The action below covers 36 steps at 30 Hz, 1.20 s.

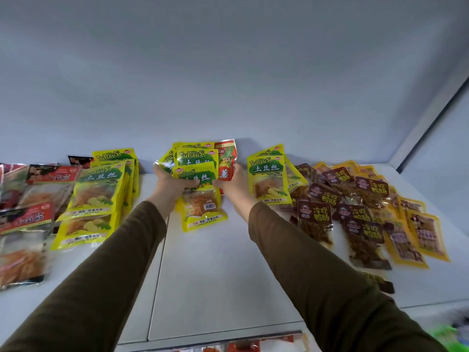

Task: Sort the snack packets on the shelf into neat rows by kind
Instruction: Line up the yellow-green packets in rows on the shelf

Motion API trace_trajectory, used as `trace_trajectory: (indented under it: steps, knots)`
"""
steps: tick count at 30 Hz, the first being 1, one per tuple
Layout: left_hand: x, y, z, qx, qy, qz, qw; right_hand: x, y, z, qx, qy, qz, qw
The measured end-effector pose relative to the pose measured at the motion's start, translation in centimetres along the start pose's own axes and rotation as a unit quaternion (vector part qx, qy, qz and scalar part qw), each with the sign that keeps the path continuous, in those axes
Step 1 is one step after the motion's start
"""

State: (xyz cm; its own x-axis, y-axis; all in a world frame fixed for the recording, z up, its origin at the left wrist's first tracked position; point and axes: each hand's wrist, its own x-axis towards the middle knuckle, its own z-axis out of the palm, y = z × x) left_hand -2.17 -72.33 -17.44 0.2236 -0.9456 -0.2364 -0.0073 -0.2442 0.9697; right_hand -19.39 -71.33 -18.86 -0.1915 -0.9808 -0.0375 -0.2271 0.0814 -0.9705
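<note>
Soft, even, cool light, faint shadows behind packets (195,171), wide-angle bending and blur at edges

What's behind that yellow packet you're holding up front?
Behind the front yellow packet stand more yellow TuDouSi packets, gripped by the left hand and right hand. A red packet peeks out behind. Anything deeper is covered.

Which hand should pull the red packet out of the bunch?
Right, probably. The red packet sits on the right edge of the held yellow TuDouSi packets, against the right hand. The left hand grips the far side and can steady the bunch.
</note>
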Motion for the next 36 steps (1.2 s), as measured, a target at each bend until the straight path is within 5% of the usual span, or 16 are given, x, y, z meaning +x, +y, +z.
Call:
trace_trajectory:
  steps: [9, 17, 20, 26, 31, 34, 36]
  knots:
    - [-1.9, -0.6, 1.4, -0.167, 0.011, -0.01, 0.986, -1.8, 0.0, -2.0, -0.054, 0.059, -0.06, 0.995]
    - [-4.8, 0.3, 2.3, -0.242, -0.101, -0.047, 0.964, -3.8, 0.1, -3.6, -0.065, 0.124, -0.067, 0.988]
    - [-5.1, -0.2, 2.4, -0.221, -0.15, -0.018, 0.964, -4.3, 0.0, -4.4, -0.088, 0.132, -0.072, 0.985]
    - [-5.2, -0.9, 2.9, -0.059, -0.123, 0.096, 0.986, -5.0, -0.5, -5.8, -0.172, 0.143, -0.113, 0.968]
    - [-5.8, -1.7, 2.1, -0.093, -0.109, 0.117, 0.983, -5.3, -1.1, -8.2, -0.335, 0.143, -0.114, 0.924]
    - [-6.3, -1.8, 1.9, -0.119, -0.096, 0.113, 0.982, -6.6, -2.0, -8.3, -0.426, 0.211, -0.185, 0.86]
    - [-6.9, -1.5, 2.0, -0.137, -0.089, 0.113, 0.98, -7.5, -3.2, -7.3, -0.312, 0.172, -0.212, 0.91]
